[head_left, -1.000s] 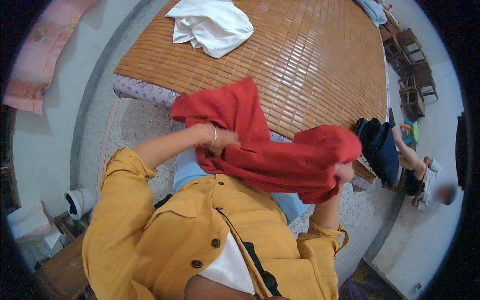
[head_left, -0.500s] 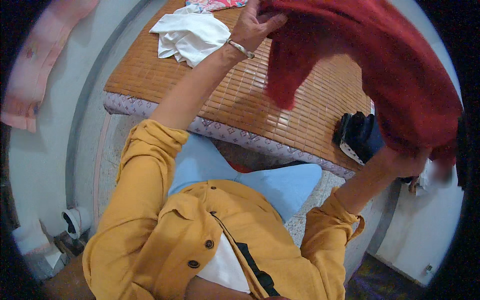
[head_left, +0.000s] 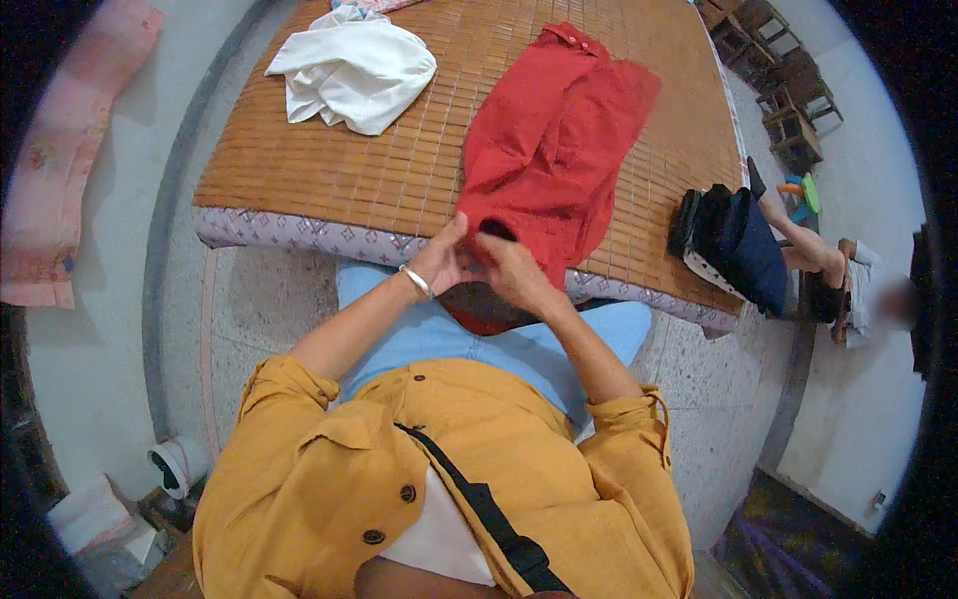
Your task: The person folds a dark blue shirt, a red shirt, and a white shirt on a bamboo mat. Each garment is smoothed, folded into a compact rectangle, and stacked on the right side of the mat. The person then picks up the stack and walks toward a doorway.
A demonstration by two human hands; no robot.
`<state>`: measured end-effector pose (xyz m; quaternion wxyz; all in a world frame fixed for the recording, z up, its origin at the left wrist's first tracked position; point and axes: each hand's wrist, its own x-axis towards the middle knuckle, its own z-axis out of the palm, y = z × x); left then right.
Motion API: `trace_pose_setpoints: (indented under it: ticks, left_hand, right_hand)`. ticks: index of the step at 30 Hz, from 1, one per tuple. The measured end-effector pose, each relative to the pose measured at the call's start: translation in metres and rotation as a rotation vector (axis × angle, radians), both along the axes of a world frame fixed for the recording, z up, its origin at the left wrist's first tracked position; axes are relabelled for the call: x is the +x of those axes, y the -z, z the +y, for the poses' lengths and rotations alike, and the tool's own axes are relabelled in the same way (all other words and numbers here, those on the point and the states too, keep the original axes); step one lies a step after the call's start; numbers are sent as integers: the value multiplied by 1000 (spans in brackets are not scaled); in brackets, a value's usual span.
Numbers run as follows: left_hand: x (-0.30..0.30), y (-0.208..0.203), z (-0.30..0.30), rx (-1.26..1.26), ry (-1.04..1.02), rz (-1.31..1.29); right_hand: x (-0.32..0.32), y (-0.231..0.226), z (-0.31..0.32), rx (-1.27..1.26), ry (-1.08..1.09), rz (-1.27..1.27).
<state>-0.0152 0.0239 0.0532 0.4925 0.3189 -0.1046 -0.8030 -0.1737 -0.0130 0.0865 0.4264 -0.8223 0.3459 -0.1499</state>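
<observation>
A red garment (head_left: 554, 150) lies lengthwise over the slatted mat, with small buttons at its far end. Its near end reaches the front edge of the bed, where a dark opening shows in the cloth. My left hand (head_left: 442, 262), with a bracelet at the wrist, is closed on the near left corner of the garment. Close beside it, my right hand (head_left: 517, 272) grips the same end, its fingertips partly hidden in the cloth.
A crumpled white cloth (head_left: 359, 72) lies at the far left of the mat (head_left: 419, 150). Dark folded clothes (head_left: 738, 250) are stacked at the right edge. Beyond them is another person (head_left: 823, 262). Wooden stools (head_left: 788, 110) stand at the far right.
The red garment, held up in the air before, now lies spread on the mat. Both my hands have come down and together at its near end.
</observation>
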Motion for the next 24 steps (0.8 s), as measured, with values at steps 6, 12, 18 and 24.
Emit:
trace_pose_setpoints:
  ticks: [6,12,18,24]
  left_hand:
    - [14,23,1,-29,-131,-339]
    - [55,-21,-16,-72,-221,-617]
    - [125,-26,-29,-48,-727,-668]
    - [118,-8,2,-575,-597,-2017]
  right_hand:
    - [-1,-5,7,71,-24,-259]
    - [-58,39,-56,-723,486,160]
    - [-70,68,-51,-572,359,286]
    - [-49,72,-56,-630,449,104]
